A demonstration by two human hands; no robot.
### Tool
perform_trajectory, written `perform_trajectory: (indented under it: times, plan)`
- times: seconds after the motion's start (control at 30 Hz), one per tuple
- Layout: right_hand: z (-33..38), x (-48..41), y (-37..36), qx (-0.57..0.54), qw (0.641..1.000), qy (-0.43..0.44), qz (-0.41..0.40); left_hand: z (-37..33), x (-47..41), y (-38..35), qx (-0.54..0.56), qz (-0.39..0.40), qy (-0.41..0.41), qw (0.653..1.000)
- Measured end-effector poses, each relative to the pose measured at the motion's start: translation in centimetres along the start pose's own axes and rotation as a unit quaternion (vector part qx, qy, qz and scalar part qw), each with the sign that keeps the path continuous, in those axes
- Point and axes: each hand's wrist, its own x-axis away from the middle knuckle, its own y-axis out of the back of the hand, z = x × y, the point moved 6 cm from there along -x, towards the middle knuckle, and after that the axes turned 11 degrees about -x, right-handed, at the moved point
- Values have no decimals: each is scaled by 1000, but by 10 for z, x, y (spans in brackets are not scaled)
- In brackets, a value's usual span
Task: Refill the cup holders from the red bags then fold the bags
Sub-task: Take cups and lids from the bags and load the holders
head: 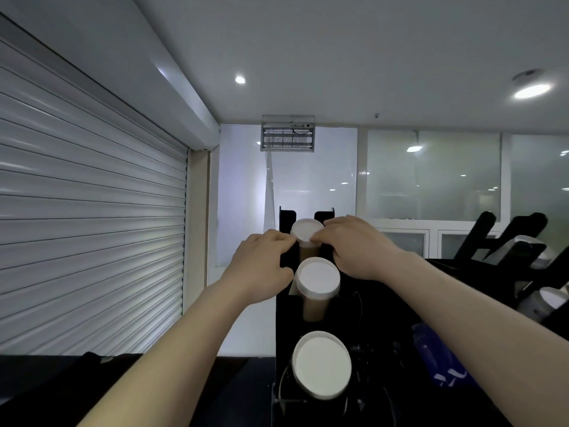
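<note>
Head view: far cup stack [306, 231], far slot of black cup holder [286, 318]; left hand [261, 260], right hand [354, 245] curled, pinching top end either side. Likely light, crushable paper; hold at stiff rim.

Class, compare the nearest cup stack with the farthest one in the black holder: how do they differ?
The nearest stack is untouched; the farthest stack is held by left hand and right hand. Nearest stack's white end looks larger than farthest stack's. Both have round white ends.
</note>
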Motion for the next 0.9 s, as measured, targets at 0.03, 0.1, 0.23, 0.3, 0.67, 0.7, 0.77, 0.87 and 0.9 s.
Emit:
perform_trajectory:
  times: [0.03, 0.1, 0.23, 0.3, 0.67, 0.7, 0.77, 0.87, 0.9]
  plan:
    - [0, -3, 1, 8, 1000, -4, 19, 0, 0, 0, 0, 1, 2, 1000]
    - [3, -2, -1, -9, 999, -14, 39, 2, 2, 1, 6, 7, 10, 1000]
    - [17, 19, 9, -210, 975, -15, -71, 2, 2, 0, 12, 18, 12, 1000]
    - [27, 27, 5, -255, 966, -26, -20, 1, 2, -1, 22, 19, 13, 999]
    - [33, 23, -1, -184, 979, -71, 52, 2, 0, -1, 28, 27, 17, 999]
    - [34, 21, -2, -183, 979, -74, 55, 2, 0, -1, 30, 25, 16, 999]
    - [33, 21, -2, -183, 978, -88, 53, 2, 0, -2, 36, 23, 16, 999]
    - [29, 24, -4, -193, 974, -104, 50, 3, -1, -3, 47, 34, 17, 998]
    - [29, 25, -5, -188, 975, -103, 53, 3, 0, -4, 65, 32, 13, 997]
